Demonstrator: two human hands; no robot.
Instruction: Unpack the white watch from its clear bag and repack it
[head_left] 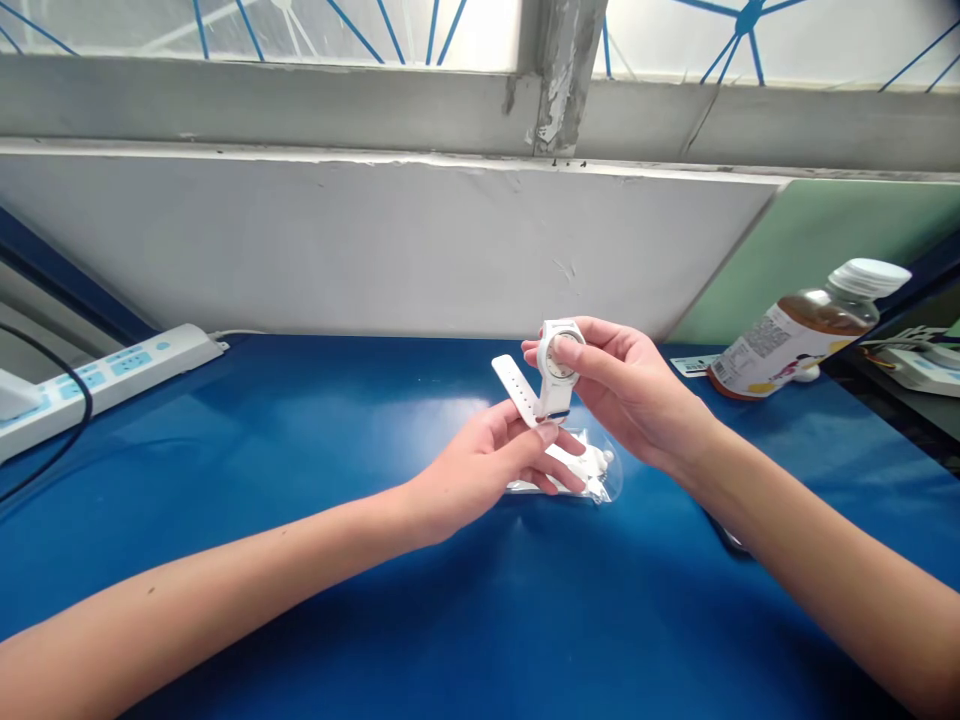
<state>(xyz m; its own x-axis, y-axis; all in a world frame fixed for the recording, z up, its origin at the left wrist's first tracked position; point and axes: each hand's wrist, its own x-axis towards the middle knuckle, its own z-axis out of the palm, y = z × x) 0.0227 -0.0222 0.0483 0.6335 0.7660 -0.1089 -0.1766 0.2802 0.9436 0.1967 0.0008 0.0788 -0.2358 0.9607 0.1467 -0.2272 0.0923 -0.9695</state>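
A white wristwatch [559, 362] with a round pale dial is held up over the blue table [315, 450]. My right hand [630, 390] grips its case from the right, dial facing me. My left hand [487, 465] pinches the white strap [516, 387] that slants down and left from the case. Under both hands lies a clear plastic bag [600, 478] with small white parts inside, flat on the table.
A white power strip [105, 375] with a black cable lies at the left edge. A bottle of brown liquid [795, 335] lies on its side at the right, with a small label [694, 365] beside it. A white wall rises behind the table.
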